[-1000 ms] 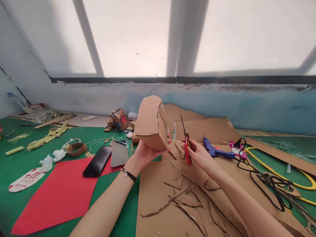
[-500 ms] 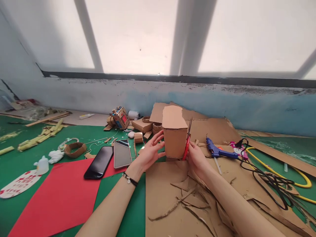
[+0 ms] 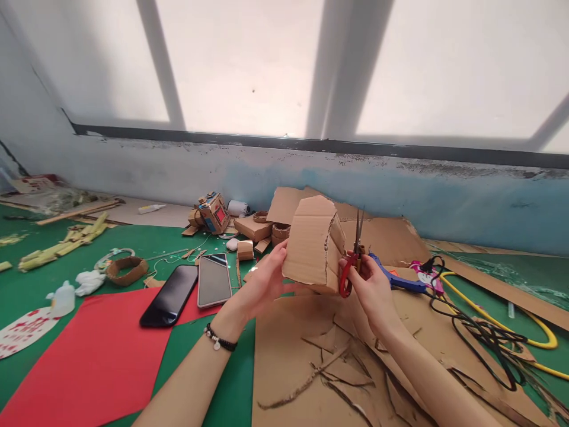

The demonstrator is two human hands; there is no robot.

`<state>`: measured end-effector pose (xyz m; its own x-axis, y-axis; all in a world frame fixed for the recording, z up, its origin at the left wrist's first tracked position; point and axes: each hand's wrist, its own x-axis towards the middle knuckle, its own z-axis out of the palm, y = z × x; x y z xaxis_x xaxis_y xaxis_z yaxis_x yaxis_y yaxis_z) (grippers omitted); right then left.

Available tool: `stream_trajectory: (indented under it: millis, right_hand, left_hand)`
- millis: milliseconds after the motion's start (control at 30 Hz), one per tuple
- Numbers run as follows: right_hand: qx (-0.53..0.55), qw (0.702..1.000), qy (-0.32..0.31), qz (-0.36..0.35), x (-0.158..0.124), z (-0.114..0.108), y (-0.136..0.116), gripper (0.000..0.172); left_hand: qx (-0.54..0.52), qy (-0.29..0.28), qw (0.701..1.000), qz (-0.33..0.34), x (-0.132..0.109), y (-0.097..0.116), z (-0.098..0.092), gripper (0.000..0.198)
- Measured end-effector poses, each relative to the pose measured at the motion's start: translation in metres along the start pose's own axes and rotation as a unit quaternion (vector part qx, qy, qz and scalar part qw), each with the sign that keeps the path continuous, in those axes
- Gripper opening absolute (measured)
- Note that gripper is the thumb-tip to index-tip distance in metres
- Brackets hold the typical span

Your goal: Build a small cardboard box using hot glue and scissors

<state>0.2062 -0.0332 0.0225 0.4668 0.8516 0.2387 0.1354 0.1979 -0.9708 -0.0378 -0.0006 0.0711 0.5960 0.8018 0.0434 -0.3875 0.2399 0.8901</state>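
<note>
A cardboard box (image 3: pixel 309 240) is tilted above the brown cardboard sheet (image 3: pixel 280 356), its wavy cut edge facing right. My left hand (image 3: pixel 262 281) grips it from the left, thumb on the front face and the other fingers partly hidden beneath. In my right hand (image 3: pixel 371 284) are red-handled scissors (image 3: pixel 349 276), blades pointing up, beside the box's right side. Curled cardboard scraps (image 3: pixel 347 370) lie on the sheet below.
Two phones (image 3: pixel 171 296) and red paper (image 3: pixel 98 356) lie at left. A blue glue gun (image 3: pixel 402 281) with black cable and a yellow hose (image 3: pixel 484 305) are at right. Behind stand cardboard pieces (image 3: pixel 382 237) and a small cardboard model (image 3: pixel 213 212).
The box has turned and tilted, showing a different face and its cut edge. My right hand and the scissors have moved slightly right, away from it.
</note>
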Motion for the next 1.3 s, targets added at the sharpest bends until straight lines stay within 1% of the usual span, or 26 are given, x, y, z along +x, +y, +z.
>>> stream_trajectory:
  millis: [133, 167, 233, 333, 400, 500, 533, 600, 667, 767, 800, 933, 1033, 1133, 1200, 1300]
  right_hand:
    - [-0.064, 0.997, 0.016, -0.028, 0.005, -0.013, 0.002, 0.05]
    - [-0.087, 0.995, 0.019, -0.034, 0.006, -0.015, 0.002, 0.048]
    - [-0.13, 0.99, 0.021, -0.047, 0.006, -0.018, -0.001, 0.045]
    - [-0.189, 0.979, 0.018, -0.075, 0.002, -0.02, -0.009, 0.042]
    - [-0.215, 0.972, 0.015, -0.089, -0.001, -0.02, -0.012, 0.041]
    - [-0.22, 0.971, 0.003, -0.097, -0.004, -0.021, -0.007, 0.038]
    - [-0.217, 0.971, -0.003, -0.1, -0.005, -0.021, -0.003, 0.037]
    - [-0.219, 0.969, -0.019, -0.113, -0.006, -0.021, 0.006, 0.038]
    - [-0.228, 0.965, -0.031, -0.128, -0.008, -0.022, 0.015, 0.038]
    - [-0.229, 0.963, -0.034, -0.139, -0.011, -0.023, 0.023, 0.04]
    - [-0.229, 0.963, -0.032, -0.141, -0.011, -0.023, 0.024, 0.041]
    - [-0.222, 0.964, -0.025, -0.141, -0.013, -0.023, 0.024, 0.04]
    - [-0.207, 0.968, -0.019, -0.138, -0.014, -0.024, 0.018, 0.041]
    - [-0.194, 0.972, -0.02, -0.131, -0.014, -0.026, 0.01, 0.039]
    - [-0.184, 0.975, -0.02, -0.122, -0.014, -0.028, 0.006, 0.039]
    - [-0.175, 0.978, -0.01, -0.109, -0.013, -0.032, 0.007, 0.041]
  left_hand:
    - [0.009, 0.077, 0.997, -0.018, 0.0, -0.004, 0.005, 0.067]
    - [0.013, 0.087, 0.996, -0.026, 0.0, -0.006, 0.006, 0.068]
    - [0.02, 0.081, 0.996, -0.04, -0.001, -0.012, 0.008, 0.068]
    - [0.032, 0.068, 0.996, -0.042, -0.001, -0.018, 0.011, 0.075]
    - [0.042, 0.088, 0.995, -0.023, 0.001, -0.021, 0.011, 0.08]
    - [0.065, 0.154, 0.984, 0.055, 0.006, -0.023, 0.008, 0.088]
    - [0.079, 0.177, 0.978, 0.083, 0.008, -0.023, 0.007, 0.087]
    - [0.109, 0.207, 0.966, 0.115, 0.01, -0.021, 0.003, 0.078]
    - [0.133, 0.216, 0.96, 0.12, 0.011, -0.02, 0.002, 0.073]
    - [0.166, 0.217, 0.954, 0.123, 0.011, -0.02, 0.004, 0.087]
    - [0.179, 0.218, 0.951, 0.125, 0.01, -0.02, 0.006, 0.088]
    - [0.202, 0.236, 0.939, 0.15, 0.01, -0.018, 0.013, 0.078]
    - [0.17, 0.272, 0.933, 0.162, 0.013, -0.018, 0.013, 0.074]
    - [0.098, 0.305, 0.934, 0.155, 0.017, -0.019, 0.008, 0.073]
    - [0.044, 0.321, 0.937, 0.133, 0.02, -0.019, 0.002, 0.067]
    - [-0.043, 0.339, 0.936, 0.081, 0.021, -0.016, -0.005, 0.055]
